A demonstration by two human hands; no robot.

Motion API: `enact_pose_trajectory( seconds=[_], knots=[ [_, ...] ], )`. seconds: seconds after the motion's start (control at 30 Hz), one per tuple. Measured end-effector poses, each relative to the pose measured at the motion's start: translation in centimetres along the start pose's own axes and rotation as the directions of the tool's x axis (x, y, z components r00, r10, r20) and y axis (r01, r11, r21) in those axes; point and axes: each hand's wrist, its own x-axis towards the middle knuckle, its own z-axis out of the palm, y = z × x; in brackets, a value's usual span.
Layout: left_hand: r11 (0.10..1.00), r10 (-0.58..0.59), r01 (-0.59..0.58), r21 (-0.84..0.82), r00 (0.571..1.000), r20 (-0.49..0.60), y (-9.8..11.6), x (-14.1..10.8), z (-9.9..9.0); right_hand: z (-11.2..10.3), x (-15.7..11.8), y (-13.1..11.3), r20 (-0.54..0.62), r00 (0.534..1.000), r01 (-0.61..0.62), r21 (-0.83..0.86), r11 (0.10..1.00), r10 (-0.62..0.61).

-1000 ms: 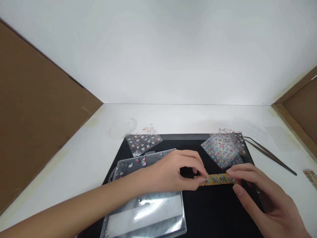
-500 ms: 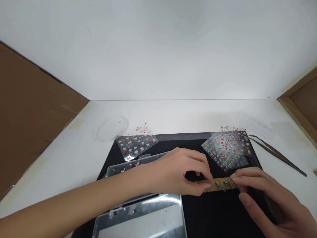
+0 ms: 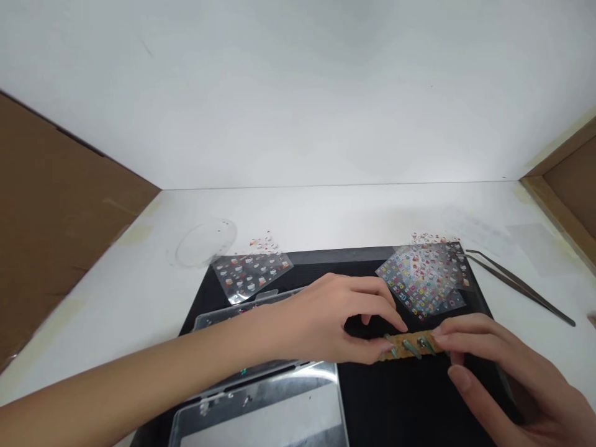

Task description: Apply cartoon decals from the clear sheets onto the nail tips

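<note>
A narrow tan strip (image 3: 399, 343) lies on the black mat (image 3: 395, 403), carrying several slanted green nail-shaped pieces (image 3: 411, 349). My left hand (image 3: 347, 316) reaches across from the left; its thumb touches the strip's left end and its index fingertip rests at the strip's upper edge, with a gap between the two. At the strip's right end, my right hand (image 3: 503, 366) has its fingertips on the strip, while the thumb stands apart below. The fingers cover the strip's right end.
An open clear case (image 3: 342, 403) with small shiny bits lies under my left forearm. Sticker sheets (image 3: 251, 273) (image 3: 419, 282) lie at the mat's back corners. Dark tweezers (image 3: 521, 287) rest at the right. A clear round disc (image 3: 205, 242) lies at the back left.
My left index finger has lifted away from the thumb, widening the gap between them. My right hand keeps its place on the strip. The whole view has shifted slightly.
</note>
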Motion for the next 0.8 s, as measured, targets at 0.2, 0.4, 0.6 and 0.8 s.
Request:
enact_pose_trajectory(
  seconds=[0.2,0.4,0.6,0.8],
  knots=[
    [0.987,0.159,-0.158,0.037,0.987,-0.035,-0.7,0.5,-0.1,-0.1,-0.3,-0.1,0.007,1.000,0.017,0.002,1.000,-0.017],
    [0.977,0.209,-0.207,0.059,0.977,-0.047,-1.3,0.4,-0.3,0.2,-0.2,0.1,0.009,0.999,0.036,-0.033,0.999,-0.036],
    [0.981,0.169,-0.178,-0.074,0.978,-0.120,-1.0,0.6,0.2,0.4,-0.2,-0.3,-0.026,0.991,0.128,-0.170,0.977,-0.135],
    [0.940,-0.024,-0.035,-0.339,0.985,-0.169,1.2,0.6,1.2,1.0,-1.3,-0.8,-0.110,0.978,0.160,-0.170,0.972,-0.180]
  ],
)
